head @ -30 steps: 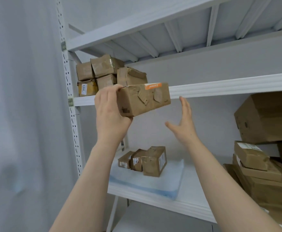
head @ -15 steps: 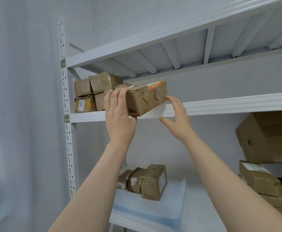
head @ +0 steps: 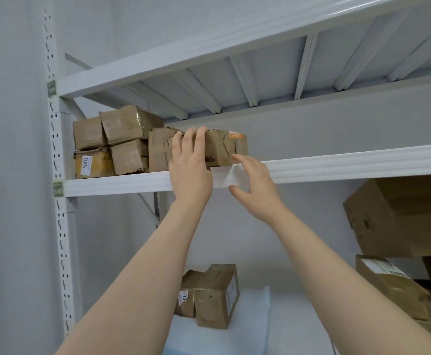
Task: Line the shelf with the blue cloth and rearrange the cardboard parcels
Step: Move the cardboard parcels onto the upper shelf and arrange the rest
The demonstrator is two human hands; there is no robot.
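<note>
**A:** Where is the parcel?

**B:** The parcel [head: 226, 149], the one with an orange label, sits on the front edge of the upper shelf [head: 122, 181]. A second parcel [head: 158, 152] is touching its left side, and left of that is a stack [head: 112, 143] of four.

**A:** And the left grip?

**B:** The left grip [head: 191, 172] is grasping the parcel, with its fingers [head: 199, 139] curled over the top front edge. The thumb is hidden.

**A:** What about the right grip?

**B:** The right grip [head: 256, 190] is released, with straight fingers and the thumb spread. Its fingertips are at the parcel's lower right corner, in front of the shelf lip. I cannot tell whether they touch it.

**A:** Where is the cloth?

**B:** The cloth [head: 255, 313] lies flat on the left part of the lower shelf [head: 301, 311]. Two small parcels [head: 215, 295] stand on it side by side. Big boxes [head: 401, 216] are piled on the right of that shelf, well apart from the cloth.
</note>
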